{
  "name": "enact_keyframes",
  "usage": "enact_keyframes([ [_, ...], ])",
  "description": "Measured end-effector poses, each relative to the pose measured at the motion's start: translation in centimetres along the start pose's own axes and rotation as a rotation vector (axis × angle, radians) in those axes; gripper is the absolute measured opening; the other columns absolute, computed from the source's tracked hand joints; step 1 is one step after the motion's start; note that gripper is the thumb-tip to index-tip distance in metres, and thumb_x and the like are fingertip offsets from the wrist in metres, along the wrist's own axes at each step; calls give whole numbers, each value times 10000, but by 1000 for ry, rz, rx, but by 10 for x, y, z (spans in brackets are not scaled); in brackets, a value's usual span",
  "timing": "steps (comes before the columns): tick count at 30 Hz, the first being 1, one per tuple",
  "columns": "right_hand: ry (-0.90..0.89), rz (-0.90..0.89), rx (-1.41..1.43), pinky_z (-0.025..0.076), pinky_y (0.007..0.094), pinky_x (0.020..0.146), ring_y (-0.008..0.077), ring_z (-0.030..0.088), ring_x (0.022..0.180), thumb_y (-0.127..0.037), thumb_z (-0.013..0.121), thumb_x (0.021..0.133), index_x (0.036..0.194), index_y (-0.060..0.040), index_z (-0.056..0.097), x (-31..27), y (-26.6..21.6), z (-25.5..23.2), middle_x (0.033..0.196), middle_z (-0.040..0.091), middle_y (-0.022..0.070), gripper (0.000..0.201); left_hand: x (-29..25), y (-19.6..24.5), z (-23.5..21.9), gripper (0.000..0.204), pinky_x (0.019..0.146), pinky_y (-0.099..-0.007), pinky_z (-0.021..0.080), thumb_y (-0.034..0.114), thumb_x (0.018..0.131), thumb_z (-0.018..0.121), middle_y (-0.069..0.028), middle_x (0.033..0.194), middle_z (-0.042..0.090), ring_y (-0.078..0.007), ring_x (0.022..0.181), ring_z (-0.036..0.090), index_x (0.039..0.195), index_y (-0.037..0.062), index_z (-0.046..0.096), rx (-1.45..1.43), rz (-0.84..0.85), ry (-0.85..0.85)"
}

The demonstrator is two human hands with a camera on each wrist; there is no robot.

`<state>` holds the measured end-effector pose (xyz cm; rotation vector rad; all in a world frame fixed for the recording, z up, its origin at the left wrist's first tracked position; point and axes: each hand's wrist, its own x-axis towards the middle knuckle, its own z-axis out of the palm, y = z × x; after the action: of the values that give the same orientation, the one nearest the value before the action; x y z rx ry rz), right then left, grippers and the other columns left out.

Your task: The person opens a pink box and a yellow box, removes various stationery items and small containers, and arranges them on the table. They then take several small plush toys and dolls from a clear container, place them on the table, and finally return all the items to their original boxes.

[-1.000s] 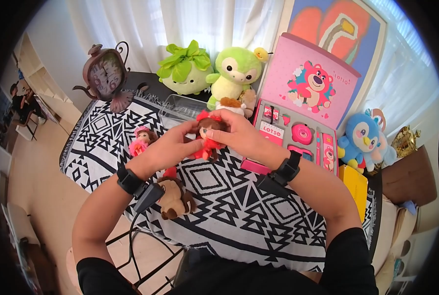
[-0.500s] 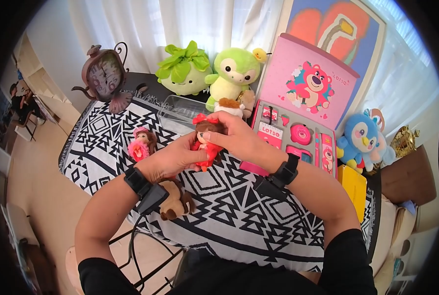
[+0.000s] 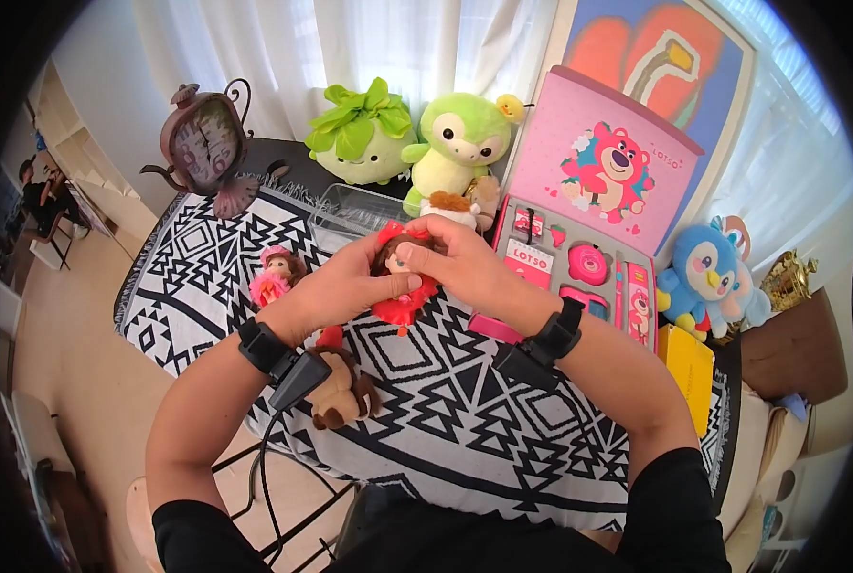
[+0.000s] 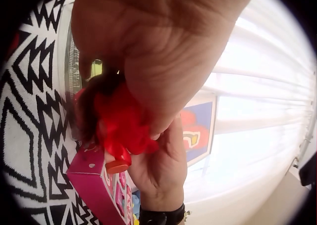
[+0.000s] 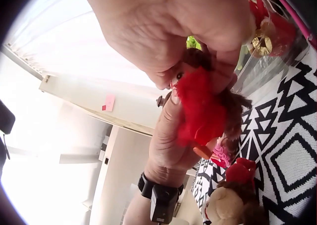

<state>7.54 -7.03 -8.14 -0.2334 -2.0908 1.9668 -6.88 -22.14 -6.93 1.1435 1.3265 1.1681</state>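
Note:
A small doll (image 3: pixel 403 307) with brown hair, a red bow and a fluffy red dress is held between both hands above the patterned cloth. The left hand (image 3: pixel 336 285) grips its body from the left, thumb lying across the front below the face. From the other side the right hand (image 3: pixel 463 265) pinches the head, its thumb by the face. In the right wrist view the red dress (image 5: pixel 200 108) hangs below the right hand's fingers. A doll in pink (image 3: pixel 274 279) lies near the left forearm, and a brown plush toy (image 3: pixel 339 387) lies nearer the body.
Behind the hands stand a clear plastic box (image 3: pixel 336 229) and two green plush toys (image 3: pixel 362 158). An open pink gift box (image 3: pixel 603 167) is at the right, with a blue penguin plush (image 3: pixel 699 272) and yellow box (image 3: pixel 686 368) beyond. An ornate clock (image 3: pixel 204 143) stands at back left.
The doll was tilted, then turned more upright, and its red dress now shows spread out below the face. The left thumb has shifted up across the doll's front. Both hands keep their hold.

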Motion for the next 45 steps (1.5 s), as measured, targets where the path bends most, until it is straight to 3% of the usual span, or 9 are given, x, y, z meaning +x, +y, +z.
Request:
enact_keyframes([
  [13,40,105,-250,562,270,769,105,659,900,-184,701,981,1149,7,601,-4,6,-4,1010,687,59,274,-5,0,24,891,904,-285,515,32,853,720,-69,1239,578,-110,1049,590,1571,21,193,162,-140,84],
  [18,2,88,-226,563,261,745,100,658,880,-173,686,991,1172,15,590,-2,12,-8,993,683,49,278,3,15,8,666,1043,-290,424,78,886,683,-65,1309,595,-113,1145,571,1490,0,413,-174,-136,-28],
  [22,-7,50,-163,560,258,750,101,657,888,-171,673,1000,1185,19,586,-5,6,-4,1014,680,50,279,4,15,9,535,919,-266,494,110,907,708,-42,1162,669,-108,1019,625,1394,-4,517,127,-152,35],
  [28,247,-92,-37,536,281,706,122,671,821,-175,662,985,1179,66,588,-16,17,6,938,707,80,318,10,-4,-5,468,849,-270,528,163,902,765,-39,1080,692,-98,960,649,1300,-4,584,-68,-15,213],
  [30,61,119,-27,529,266,632,111,653,737,-138,607,1003,1107,60,622,-23,10,1,873,691,60,224,8,-4,-2,469,867,-282,531,160,909,768,-37,1114,689,-102,961,653,1312,9,582,-123,-1,199],
  [36,7,264,-68,499,238,551,94,603,630,-89,572,1001,909,20,662,-22,22,-3,722,622,20,168,7,-6,3,502,945,-297,521,149,905,783,-48,1210,667,-114,1037,648,1339,23,565,-364,41,184],
  [39,-89,478,223,501,234,546,98,602,624,-85,581,992,959,15,674,-27,20,-5,746,626,27,141,5,-12,-1,526,991,-333,509,111,915,763,-54,1248,654,-156,1093,647,1378,35,525,-349,32,158],
  [43,-42,467,43,553,289,632,136,641,723,-115,624,971,1091,24,660,-27,20,-10,867,655,65,187,3,-13,5,512,974,-321,519,127,916,769,-53,1225,668,-138,1077,651,1366,33,543,-352,7,179],
  [45,367,-163,-443,571,339,799,189,658,860,-144,673,940,1292,34,589,-27,23,-4,1010,661,90,402,3,-9,10,509,959,-315,526,136,917,772,-56,1211,676,-131,1066,655,1362,30,548,-318,-16,211],
])
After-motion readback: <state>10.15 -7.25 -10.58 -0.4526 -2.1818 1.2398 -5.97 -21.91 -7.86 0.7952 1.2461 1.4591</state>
